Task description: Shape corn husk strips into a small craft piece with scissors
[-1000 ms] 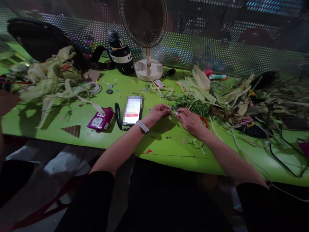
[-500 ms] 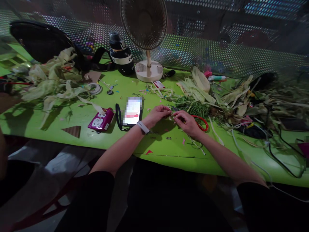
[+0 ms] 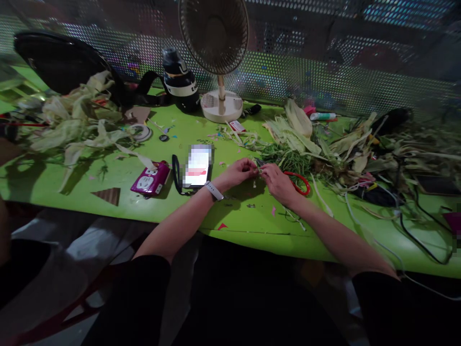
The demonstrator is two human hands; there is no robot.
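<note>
My left hand point(image 3: 239, 174), with a pale watch band point(image 3: 213, 190) at the wrist, has thumb and fingers pinched together. Close against it, my right hand point(image 3: 278, 183) pinches too. A thin, pale strip of plant point(image 3: 254, 183), perhaps corn husk, hangs between the fingertips; most of it is hidden. Red-handled scissors point(image 3: 305, 186) lie beside my right hand, partly covered by it. Behind the hands spreads a heap of shredded green strands point(image 3: 284, 154), with pale corn husks point(image 3: 300, 120) beyond it.
A lit phone point(image 3: 197, 166) and a purple power adapter point(image 3: 151, 179) lie left. Behind stand a fan point(image 3: 221, 105) and a black bottle point(image 3: 182, 86). More husks point(image 3: 72, 117) pile at far left. Cables point(image 3: 414, 230) run along the right. A person's arm shows at the left edge.
My right hand has shifted slightly left and turned, its fingers now closer to my left fingertips. My left fingers have curled in more. The objects on the table have stayed put.
</note>
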